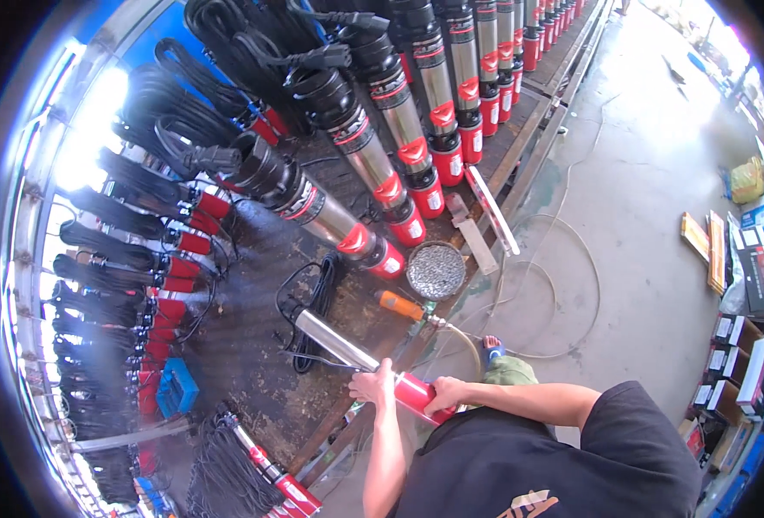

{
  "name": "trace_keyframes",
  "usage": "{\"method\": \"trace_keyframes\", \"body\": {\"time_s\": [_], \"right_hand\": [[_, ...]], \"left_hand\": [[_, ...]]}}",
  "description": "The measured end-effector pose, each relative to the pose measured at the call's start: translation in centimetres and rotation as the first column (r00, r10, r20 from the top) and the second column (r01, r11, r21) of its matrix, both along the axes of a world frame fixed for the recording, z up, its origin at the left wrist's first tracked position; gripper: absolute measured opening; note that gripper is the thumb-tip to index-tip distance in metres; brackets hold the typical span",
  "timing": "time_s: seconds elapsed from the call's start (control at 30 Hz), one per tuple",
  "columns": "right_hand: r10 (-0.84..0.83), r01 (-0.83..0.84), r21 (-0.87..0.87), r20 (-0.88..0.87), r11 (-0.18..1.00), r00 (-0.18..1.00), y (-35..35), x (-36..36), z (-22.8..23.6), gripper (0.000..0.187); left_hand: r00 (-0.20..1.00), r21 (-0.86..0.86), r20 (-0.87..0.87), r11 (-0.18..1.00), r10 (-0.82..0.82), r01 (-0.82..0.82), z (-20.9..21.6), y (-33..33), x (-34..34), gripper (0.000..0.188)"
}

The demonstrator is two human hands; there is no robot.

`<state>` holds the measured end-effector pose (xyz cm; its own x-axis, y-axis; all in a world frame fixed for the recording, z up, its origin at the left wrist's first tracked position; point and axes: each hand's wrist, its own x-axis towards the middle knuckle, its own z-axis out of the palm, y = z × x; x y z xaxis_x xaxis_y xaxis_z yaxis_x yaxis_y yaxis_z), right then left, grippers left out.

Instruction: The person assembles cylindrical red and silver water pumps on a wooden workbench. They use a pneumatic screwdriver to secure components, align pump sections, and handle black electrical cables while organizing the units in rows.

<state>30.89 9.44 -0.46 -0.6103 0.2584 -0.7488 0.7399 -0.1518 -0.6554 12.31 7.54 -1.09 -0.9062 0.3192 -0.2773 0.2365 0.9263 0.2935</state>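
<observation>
A submersible pump with a silver tube and a red lower end lies at a slant across the bench edge in front of me. My left hand is closed around it where the silver meets the red; some of its fingers are hidden. My right hand grips the red end close to my body. Beside the pump's far end lies a coiled black cable. An orange-handled tool with a hose rests near the bench edge, next to a round dish of small metal parts.
Pumps with black tops stand in rows across the far bench. More red-ended pumps with cables line the left side, near a blue crate. A pale hose loops over the floor at right, with boxes beyond.
</observation>
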Motion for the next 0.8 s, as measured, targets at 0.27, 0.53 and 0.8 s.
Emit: {"method": "trace_keyframes", "body": {"time_s": [0.27, 0.53, 0.8], "right_hand": [[-0.018, 0.04, 0.353, -0.065, 0.935, 0.998, 4.0, 2.2, 1.8, 0.053], [-0.742, 0.304, 0.949, -0.142, 0.087, 0.655, 27.4, 11.0, 0.2, 0.032], [-0.706, 0.181, 0.94, 0.083, 0.291, 0.704, 31.0, 12.3, 0.8, 0.025]], "left_hand": [[0.998, -0.032, 0.036, 0.998, 0.046, -0.045, -1.9, -0.2, -0.1, 0.093], [0.99, 0.329, -0.082, 0.935, -0.115, 0.136, 0.7, -2.5, 0.5, 0.084], [0.973, 0.573, -0.22, 0.798, -0.067, 0.185, 3.2, -5.0, 1.8, 0.056]]}}
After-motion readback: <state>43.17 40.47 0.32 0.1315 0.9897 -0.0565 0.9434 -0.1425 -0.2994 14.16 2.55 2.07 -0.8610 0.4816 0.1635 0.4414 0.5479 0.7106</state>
